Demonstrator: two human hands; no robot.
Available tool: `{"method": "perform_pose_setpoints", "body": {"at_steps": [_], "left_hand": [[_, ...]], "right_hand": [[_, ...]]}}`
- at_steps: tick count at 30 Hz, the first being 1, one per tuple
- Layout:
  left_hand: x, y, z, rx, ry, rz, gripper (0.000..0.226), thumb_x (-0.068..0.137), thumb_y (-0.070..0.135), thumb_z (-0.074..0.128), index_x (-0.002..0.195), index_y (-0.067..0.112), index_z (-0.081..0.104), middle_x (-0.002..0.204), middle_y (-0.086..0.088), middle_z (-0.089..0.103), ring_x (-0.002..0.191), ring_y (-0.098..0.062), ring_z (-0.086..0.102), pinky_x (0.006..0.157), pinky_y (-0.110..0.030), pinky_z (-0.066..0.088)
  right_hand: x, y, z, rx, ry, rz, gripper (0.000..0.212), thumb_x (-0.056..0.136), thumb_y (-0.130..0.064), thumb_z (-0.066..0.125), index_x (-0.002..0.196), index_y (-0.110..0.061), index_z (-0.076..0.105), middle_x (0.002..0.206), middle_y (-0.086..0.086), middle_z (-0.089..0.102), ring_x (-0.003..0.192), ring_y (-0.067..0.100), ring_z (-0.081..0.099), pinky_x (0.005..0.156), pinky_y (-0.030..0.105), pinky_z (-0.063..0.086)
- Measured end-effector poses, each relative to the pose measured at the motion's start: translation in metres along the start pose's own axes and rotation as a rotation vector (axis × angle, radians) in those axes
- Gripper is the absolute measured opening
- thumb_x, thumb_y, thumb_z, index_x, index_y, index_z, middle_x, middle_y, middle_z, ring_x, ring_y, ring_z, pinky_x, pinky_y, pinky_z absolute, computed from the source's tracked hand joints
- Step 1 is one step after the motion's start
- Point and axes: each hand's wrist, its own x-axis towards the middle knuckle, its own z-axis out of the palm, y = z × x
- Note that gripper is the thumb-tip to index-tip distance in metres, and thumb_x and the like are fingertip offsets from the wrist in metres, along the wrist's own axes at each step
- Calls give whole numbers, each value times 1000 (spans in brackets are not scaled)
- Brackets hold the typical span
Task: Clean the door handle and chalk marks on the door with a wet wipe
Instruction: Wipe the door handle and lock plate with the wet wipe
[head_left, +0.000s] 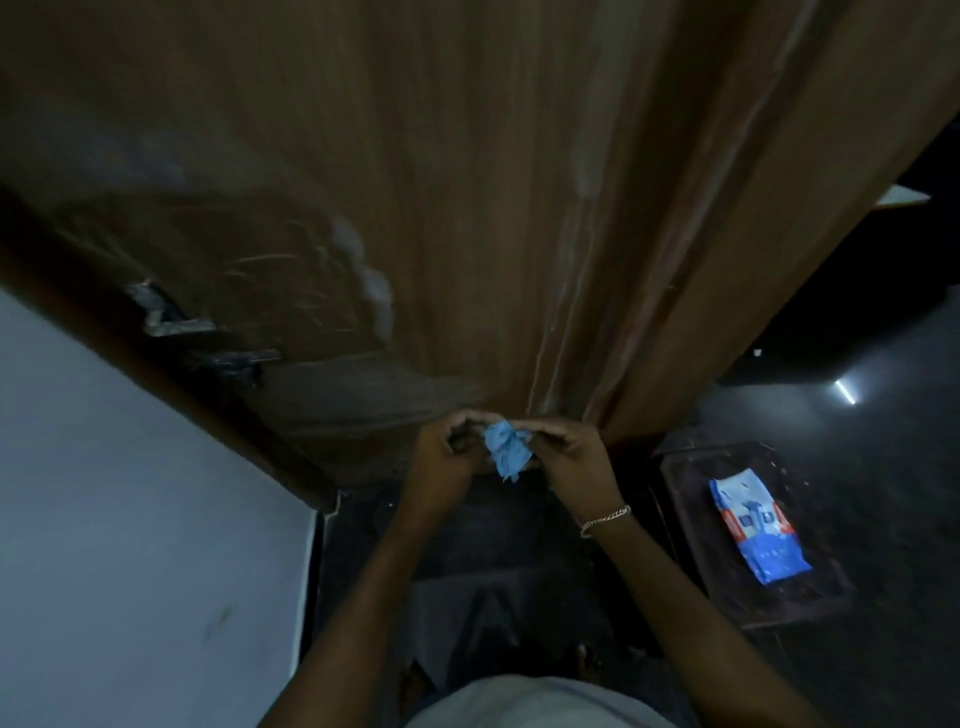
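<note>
A brown wooden door (467, 182) fills the upper view, seen from above and close. White chalk marks (371, 283) smear its middle, and faint pale streaks run down its right side. The dark metal door handle (228, 358) sits low on the left, near the door's edge. A crumpled light-blue wet wipe (506, 447) hangs between both hands in front of the door's lower part. My left hand (447, 457) and my right hand (566, 452), with a silver bracelet on its wrist, both pinch the wipe.
A white wall (130, 519) stands at the left. On the dark floor at the right a dark stool or tray (727, 587) carries a blue-and-white wipes packet (756, 530). My feet show below the hands. The scene is dim.
</note>
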Motion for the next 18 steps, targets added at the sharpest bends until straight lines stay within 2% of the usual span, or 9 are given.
{"method": "perform_pose_setpoints", "body": {"at_steps": [1,2,4,6,8,11,15,18], "left_hand": [[-3,-1,-19,23,35,8,18,81,-2,68,94,9,74,89,8,76,87,-3,71,79,-20,55],[-5,-2,-37,61,84,1,25,83,-6,64,87,16,74,84,14,76,84,0,70,78,-16,54],[-10,-6,-75,114,159,-11,41,83,-12,58,79,27,72,79,22,74,81,3,69,76,-12,53],[-15,-12,-112,120,203,-4,41,81,-11,60,81,27,75,80,19,75,82,1,70,76,-13,54],[-21,-17,-146,104,251,2,32,82,-9,61,89,17,78,86,10,77,83,-5,73,76,-17,56],[-31,-23,-185,56,300,-7,23,84,-5,64,97,7,78,92,0,78,86,-12,74,79,-24,59],[-40,-30,-223,63,376,-17,22,85,-3,66,97,12,77,94,3,77,89,-9,73,81,-23,59],[-40,-40,-249,64,433,-49,13,86,4,70,95,12,75,91,2,77,86,-12,73,80,-31,61]], "right_hand": [[2,-2,20,4,-21,1,34,90,10,56,96,-16,78,102,4,74,99,21,70,85,43,58],[5,-3,39,2,-34,-2,34,88,11,55,94,-13,78,102,6,74,100,23,69,88,45,57],[8,-7,78,-12,-68,-25,27,86,10,55,95,-5,77,102,7,72,101,22,68,92,42,54],[9,-13,117,-29,-105,-65,17,87,3,63,95,-5,76,101,7,71,99,19,68,90,35,54],[12,-18,155,-58,-123,-90,9,82,-6,75,91,-8,76,98,5,71,95,15,68,84,27,54],[15,-20,203,-45,-133,-73,16,76,-1,80,89,-7,72,97,6,72,92,15,69,80,27,55],[20,-29,248,59,-175,22,44,76,7,76,113,-14,63,100,2,73,93,14,71,75,25,58],[27,-31,273,83,-220,50,42,77,5,77,110,-18,65,98,1,75,92,17,72,75,27,59]]}}
